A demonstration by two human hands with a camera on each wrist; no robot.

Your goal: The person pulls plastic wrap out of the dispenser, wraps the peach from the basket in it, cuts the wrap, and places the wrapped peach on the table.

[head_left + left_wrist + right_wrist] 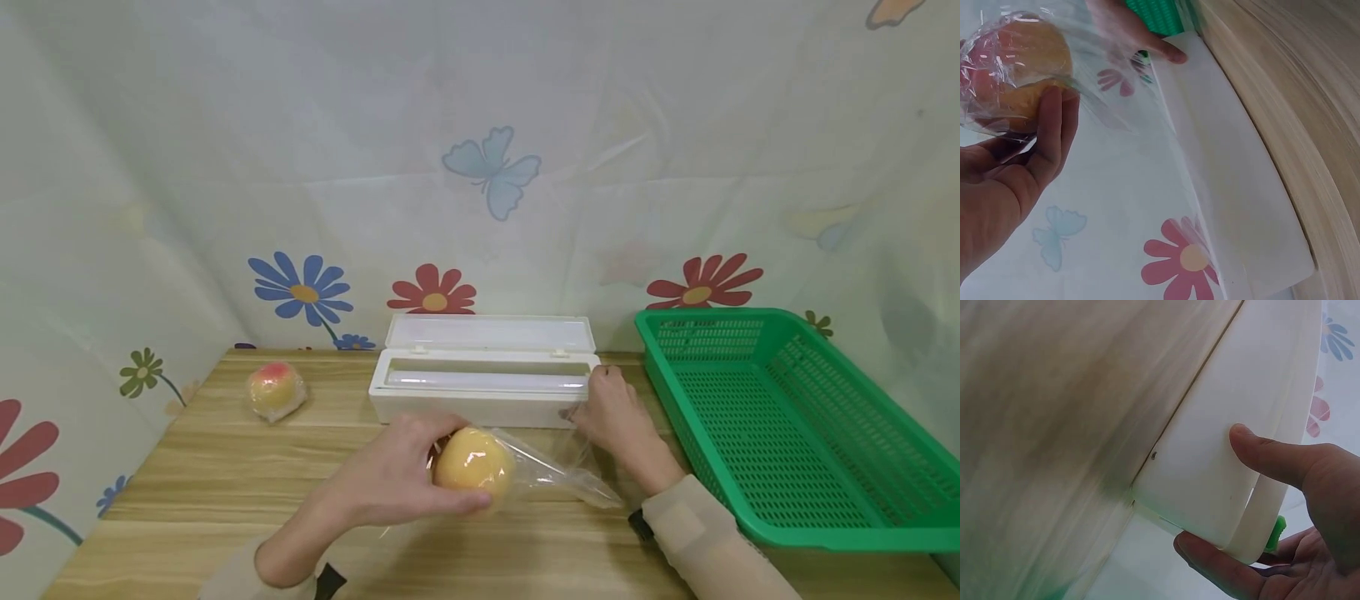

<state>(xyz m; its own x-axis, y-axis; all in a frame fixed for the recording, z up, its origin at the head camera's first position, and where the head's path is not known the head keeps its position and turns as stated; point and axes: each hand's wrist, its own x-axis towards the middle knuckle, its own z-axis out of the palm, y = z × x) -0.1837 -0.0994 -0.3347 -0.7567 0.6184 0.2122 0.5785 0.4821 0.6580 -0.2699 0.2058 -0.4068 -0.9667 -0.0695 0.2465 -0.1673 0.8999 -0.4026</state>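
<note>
My left hand (431,467) grips a yellow-orange peach (476,462) wrapped in cling film just above the wooden table (225,467). In the left wrist view the left hand (1035,144) has its thumb along the wrapped peach (1016,62). A tail of film (558,475) stretches from the fruit toward my right hand (603,400). That hand holds the right end of the open white film dispenser box (480,396). In the right wrist view the right hand (1210,487) has its thumb on the front of the box (1241,375) and a finger curled round its end.
A second film-wrapped peach (276,390) lies at the table's back left. A large green plastic basket (795,517) stands on the right, close to the box. A flower-printed cloth backdrop (480,167) closes off the back and sides.
</note>
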